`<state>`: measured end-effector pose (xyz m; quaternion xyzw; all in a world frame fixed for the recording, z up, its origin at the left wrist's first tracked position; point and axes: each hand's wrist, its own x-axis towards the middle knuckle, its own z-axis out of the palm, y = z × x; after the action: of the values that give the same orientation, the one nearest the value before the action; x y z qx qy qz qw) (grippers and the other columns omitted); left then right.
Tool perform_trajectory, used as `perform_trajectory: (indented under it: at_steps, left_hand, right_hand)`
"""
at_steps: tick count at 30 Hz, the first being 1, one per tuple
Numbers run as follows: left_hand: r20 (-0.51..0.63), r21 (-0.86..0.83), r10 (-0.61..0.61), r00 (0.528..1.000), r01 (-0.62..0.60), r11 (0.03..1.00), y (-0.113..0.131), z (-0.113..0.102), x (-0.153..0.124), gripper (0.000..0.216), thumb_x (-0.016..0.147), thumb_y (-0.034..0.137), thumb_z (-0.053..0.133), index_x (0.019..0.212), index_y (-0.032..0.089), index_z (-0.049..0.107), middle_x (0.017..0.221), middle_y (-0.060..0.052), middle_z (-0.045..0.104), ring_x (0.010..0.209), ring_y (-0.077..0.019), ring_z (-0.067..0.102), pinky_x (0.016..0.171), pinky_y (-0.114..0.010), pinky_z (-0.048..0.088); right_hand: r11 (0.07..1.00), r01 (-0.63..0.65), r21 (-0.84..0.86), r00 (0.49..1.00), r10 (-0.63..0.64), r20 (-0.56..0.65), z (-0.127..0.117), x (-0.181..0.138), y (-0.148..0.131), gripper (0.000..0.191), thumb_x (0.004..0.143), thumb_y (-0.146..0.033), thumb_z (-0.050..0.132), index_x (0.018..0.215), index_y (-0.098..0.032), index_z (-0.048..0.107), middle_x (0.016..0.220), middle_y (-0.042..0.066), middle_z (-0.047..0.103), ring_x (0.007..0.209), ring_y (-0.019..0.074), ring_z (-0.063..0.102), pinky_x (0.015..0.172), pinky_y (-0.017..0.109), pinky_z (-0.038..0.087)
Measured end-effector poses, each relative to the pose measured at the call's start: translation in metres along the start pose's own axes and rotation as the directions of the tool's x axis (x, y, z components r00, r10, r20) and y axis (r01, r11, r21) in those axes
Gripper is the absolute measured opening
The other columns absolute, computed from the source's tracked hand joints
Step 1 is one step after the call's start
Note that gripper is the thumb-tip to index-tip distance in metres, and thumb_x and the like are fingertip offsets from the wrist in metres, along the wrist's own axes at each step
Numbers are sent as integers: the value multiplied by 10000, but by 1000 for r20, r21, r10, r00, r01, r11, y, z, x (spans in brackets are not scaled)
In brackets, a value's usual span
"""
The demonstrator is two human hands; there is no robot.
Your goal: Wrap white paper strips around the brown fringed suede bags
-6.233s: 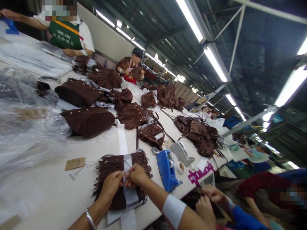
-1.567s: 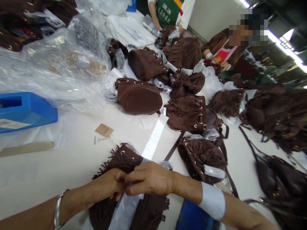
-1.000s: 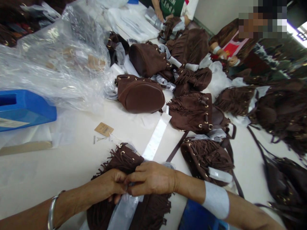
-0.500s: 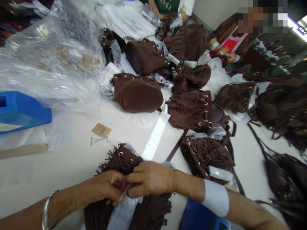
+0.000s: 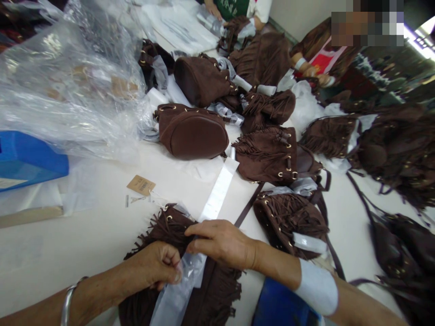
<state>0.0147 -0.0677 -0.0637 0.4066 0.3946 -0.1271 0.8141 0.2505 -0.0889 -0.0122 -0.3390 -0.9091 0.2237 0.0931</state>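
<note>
A brown suede fringed bag (image 5: 163, 231) lies on the white table (image 5: 84, 235) right in front of me. A long strip of clear film and white paper (image 5: 217, 192) runs across it. My left hand (image 5: 152, 267) is closed, pinching the film strip near its lower end. My right hand (image 5: 220, 242) rests on the bag beside it, fingers pressed together on the same strip. A silver bangle circles my left wrist and a white band wraps my right forearm.
Several more brown fringed bags (image 5: 268, 154) cover the table beyond, one round-bottomed bag (image 5: 193, 133) nearest. Crumpled clear plastic (image 5: 68, 86) piles at the left beside a blue tray (image 5: 27, 160). A brown hang tag (image 5: 141, 184) lies loose. Two other people work at the far side.
My two hands have drawn slightly apart; the left slid down along the strip, the right shifted up onto the bag. The view tilted down from the hall to the table.
</note>
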Motion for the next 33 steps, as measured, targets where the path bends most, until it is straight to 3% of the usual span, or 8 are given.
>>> perform_trajectory:
  at_steps: [5, 10, 14, 19, 22, 26, 30, 33]
  left_hand:
    - [15, 18, 46, 999, -46, 999, -7, -2, 4, 202, 602, 329, 714, 659, 175, 597, 452, 69, 494, 391, -75, 377, 412, -215, 227]
    - [6, -4, 116, 993, -116, 993, -21, -4, 11, 203, 620, 294, 698, 693, 189, 541, 469, 78, 507, 385, -72, 392, 400, -208, 222]
    - [-10, 43, 140, 990, -139, 989, -22, -4, 11, 257, 636, 363, 716, 726, 186, 552, 461, 79, 505, 377, -65, 354, 400, -207, 225]
    - [-8, 150, 155, 988, -152, 977, -8, -1, -3, 354, 616, 480, 737, 725, 170, 606, 447, 69, 502, 397, -75, 372, 425, -210, 229]
    - [12, 189, 203, 979, -201, 961, -4, 2, -11, 363, 610, 471, 735, 772, 170, 616, 504, 67, 531, 417, -77, 400, 426, -203, 232]
    - [35, 265, 272, 962, -271, 925, -6, 3, -11, 349, 636, 432, 690, 851, 166, 620, 569, 61, 557, 429, -76, 424, 421, -197, 235]
    - [-20, 358, 358, 934, -328, 874, -9, 1, -12, 358, 605, 468, 672, 801, 179, 597, 515, 79, 514, 408, -84, 418, 421, -209, 247]
    - [-33, 401, 410, 911, -364, 841, -11, 1, -16, 325, 594, 461, 649, 747, 184, 576, 503, 87, 497, 394, -82, 410, 420, -217, 258]
  right_hand:
    - [949, -170, 265, 986, 163, 49, 4, 5, -23, 451, 908, -533, 573, 1213, -202, 576, 1389, 112, 498, 1268, 188, 504, 1030, 288, 448]
    - [943, -228, 241, 969, 194, 156, 0, 16, -26, 271, 923, -348, 608, 1171, -238, 602, 1384, 70, 491, 1238, 178, 522, 1008, 283, 460]
    - [947, -238, 218, 964, 203, 173, 1, 19, -25, 269, 898, -262, 635, 1164, -254, 594, 1393, 47, 480, 1226, 166, 524, 973, 266, 472]
    - [902, -325, 284, 943, 333, 18, -10, 12, -43, 347, 924, -182, 561, 1264, -253, 543, 1405, 57, 480, 1203, 144, 543, 974, 253, 457]
    - [793, -546, 272, 797, 591, -124, -21, 4, -65, 282, 936, -190, 531, 1210, -228, 585, 1250, 67, 595, 1076, 152, 609, 917, 273, 471]
    - [448, -837, 315, 452, 890, -62, -5, -8, -98, 107, 872, -208, 593, 954, -187, 658, 803, 19, 695, 774, 165, 667, 715, 259, 478]
    - [140, -809, 571, 174, 985, 6, 38, -7, -116, 205, 798, -207, 652, 993, -171, 601, 662, -13, 684, 594, 146, 652, 559, 224, 444]
    - [33, -699, 715, 57, 998, 10, 61, 4, -121, 270, 780, -259, 689, 990, -171, 544, 621, -28, 662, 527, 152, 644, 489, 222, 443]
